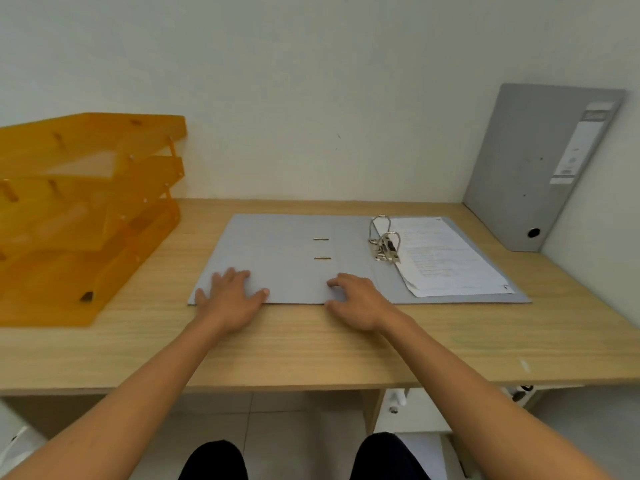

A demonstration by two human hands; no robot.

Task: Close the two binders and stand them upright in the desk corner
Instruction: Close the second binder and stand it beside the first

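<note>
Head view: one grey binder [540, 168] is already stood upright in the right corner of the desk [311, 351], while the open binder [287, 258] is spread flat mid-desk. The left hand [230, 299] is laid open, palm down, on the left cover's near edge; the right hand [356, 301] is rested beside it, fingers curled, nothing gripped. If the cover is swung over carelessly, the papers [450, 258] could be creased or the cover fouled on the raised ring mechanism [384, 242]. The orange trays [83, 209] are judged safely apart.
</note>
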